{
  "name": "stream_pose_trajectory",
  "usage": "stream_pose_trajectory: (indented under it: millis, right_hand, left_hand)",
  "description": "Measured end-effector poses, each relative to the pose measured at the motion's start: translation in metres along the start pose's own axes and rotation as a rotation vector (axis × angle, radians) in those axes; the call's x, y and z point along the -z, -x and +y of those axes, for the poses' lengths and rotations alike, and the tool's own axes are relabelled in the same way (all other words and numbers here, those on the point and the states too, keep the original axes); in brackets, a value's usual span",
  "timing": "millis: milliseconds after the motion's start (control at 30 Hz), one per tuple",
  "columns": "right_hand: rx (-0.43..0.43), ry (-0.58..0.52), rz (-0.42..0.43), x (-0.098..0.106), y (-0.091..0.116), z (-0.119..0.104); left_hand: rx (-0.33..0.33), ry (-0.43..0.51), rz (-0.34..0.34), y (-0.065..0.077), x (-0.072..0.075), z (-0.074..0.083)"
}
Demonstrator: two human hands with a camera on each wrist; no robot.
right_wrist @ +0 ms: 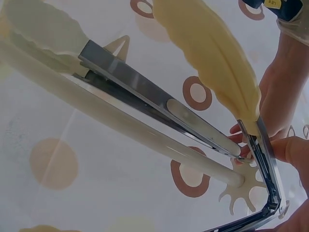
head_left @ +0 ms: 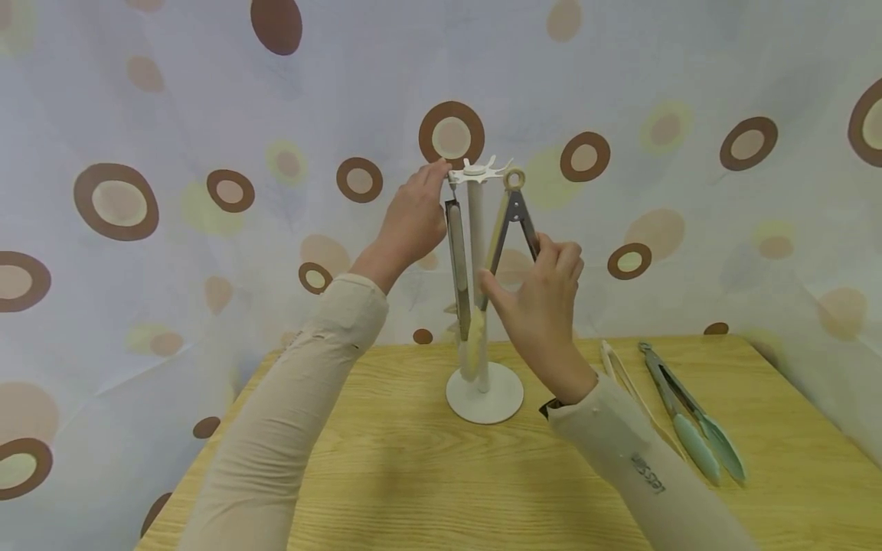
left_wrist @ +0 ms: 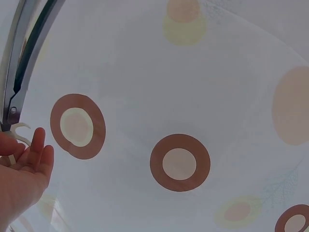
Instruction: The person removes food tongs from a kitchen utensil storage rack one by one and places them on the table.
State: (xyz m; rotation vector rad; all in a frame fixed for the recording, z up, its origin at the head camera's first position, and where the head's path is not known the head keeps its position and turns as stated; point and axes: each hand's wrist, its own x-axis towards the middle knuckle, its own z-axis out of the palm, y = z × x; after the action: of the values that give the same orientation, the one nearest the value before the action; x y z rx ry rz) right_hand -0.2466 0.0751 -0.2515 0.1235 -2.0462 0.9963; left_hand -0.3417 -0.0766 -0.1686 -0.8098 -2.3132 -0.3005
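A white rack with a star of hooks on its pole stands upright on a round base. My left hand reaches up to its top and pinches a hook at the left side. From there a metal pair of tongs with pale heads hangs down beside the pole. With my right hand I hold yellow tongs by their spread arms, thumb on one and fingers on the other. Their ring end points up, close to the hooks on the right.
The rack stands near the back of a wooden table. To the right lie beige tongs, partly behind my right sleeve, and tongs with mint-green heads. A curtain with brown circles hangs behind the table.
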Motion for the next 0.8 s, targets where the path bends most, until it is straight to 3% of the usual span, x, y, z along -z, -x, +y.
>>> stream_pose_trajectory:
  millis: [800]
  right_hand:
    - [-0.081,0.026,-0.102,0.008,0.006,0.032]
  left_hand:
    - [0.016,-0.006,-0.024,-0.001,0.001,0.0]
